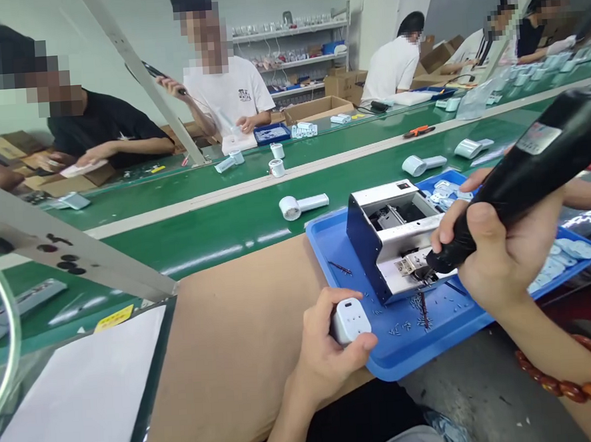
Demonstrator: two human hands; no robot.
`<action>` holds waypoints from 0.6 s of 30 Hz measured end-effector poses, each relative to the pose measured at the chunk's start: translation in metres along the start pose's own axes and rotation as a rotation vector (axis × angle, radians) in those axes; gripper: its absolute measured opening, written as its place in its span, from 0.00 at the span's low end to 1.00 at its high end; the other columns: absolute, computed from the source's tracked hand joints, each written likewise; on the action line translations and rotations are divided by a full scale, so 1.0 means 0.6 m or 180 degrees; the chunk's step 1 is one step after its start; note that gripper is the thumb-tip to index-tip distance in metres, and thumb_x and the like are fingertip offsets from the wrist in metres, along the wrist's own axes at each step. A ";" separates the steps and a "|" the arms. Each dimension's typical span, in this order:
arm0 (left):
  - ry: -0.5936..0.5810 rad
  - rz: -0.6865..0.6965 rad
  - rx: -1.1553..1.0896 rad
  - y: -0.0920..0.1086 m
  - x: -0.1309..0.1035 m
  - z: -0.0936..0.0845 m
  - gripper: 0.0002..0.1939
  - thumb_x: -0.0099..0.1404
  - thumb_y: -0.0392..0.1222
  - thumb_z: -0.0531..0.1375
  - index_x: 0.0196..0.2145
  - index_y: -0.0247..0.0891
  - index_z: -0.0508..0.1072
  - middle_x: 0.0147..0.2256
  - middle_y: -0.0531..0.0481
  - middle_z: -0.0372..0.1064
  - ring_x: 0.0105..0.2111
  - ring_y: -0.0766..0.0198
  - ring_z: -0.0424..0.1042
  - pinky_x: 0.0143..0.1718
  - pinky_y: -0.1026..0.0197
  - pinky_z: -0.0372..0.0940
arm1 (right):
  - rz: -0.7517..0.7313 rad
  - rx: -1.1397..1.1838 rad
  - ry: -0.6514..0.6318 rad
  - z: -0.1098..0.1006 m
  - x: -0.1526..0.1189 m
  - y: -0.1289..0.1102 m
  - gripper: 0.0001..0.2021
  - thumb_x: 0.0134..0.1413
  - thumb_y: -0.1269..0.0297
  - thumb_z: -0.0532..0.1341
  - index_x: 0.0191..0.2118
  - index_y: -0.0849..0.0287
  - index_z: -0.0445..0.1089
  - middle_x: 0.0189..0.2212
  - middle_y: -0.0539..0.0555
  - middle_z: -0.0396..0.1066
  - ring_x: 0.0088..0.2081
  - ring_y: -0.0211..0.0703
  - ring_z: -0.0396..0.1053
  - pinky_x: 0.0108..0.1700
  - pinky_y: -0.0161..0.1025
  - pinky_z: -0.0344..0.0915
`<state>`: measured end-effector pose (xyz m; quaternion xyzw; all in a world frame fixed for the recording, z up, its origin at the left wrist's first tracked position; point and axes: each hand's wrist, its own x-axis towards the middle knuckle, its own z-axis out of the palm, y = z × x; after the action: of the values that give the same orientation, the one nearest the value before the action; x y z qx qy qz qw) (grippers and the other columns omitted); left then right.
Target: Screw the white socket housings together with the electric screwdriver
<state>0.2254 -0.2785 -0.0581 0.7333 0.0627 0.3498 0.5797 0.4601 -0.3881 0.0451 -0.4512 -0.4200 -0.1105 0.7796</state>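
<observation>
My left hand (328,346) is closed round a small white plastic part (352,321), its end with a port and small holes facing up. A black electric screwdriver (532,160) is gripped in my right hand (512,248), its tip pointing down at the metal front of a silver and black machine (405,221). The tip itself is hard to make out. That machine stands in a blue tray (409,361), where small screws (399,328) lie scattered near its front. My left hand is at the tray's left front edge.
Brown cardboard (233,345) covers the bench to the left, beside a white paper sheet (86,394). Behind runs a green conveyor (201,243) with a white handheld device (302,206). A blue bin of pale parts (573,257) is at right. Several people work across the line.
</observation>
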 end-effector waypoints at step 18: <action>-0.0038 0.0293 0.0160 0.010 0.008 0.001 0.27 0.86 0.69 0.65 0.65 0.46 0.80 0.36 0.53 0.75 0.30 0.65 0.68 0.34 0.62 0.64 | 0.0722 -0.0173 -0.0380 0.075 0.017 -0.140 0.15 0.74 0.27 0.74 0.60 0.15 0.85 0.59 0.51 0.65 0.25 0.36 0.58 0.16 0.46 0.70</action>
<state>0.2274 -0.2787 -0.0505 0.7517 0.0342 0.3701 0.5447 0.3949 -0.3979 0.1150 -0.5226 -0.4088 -0.0058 0.7482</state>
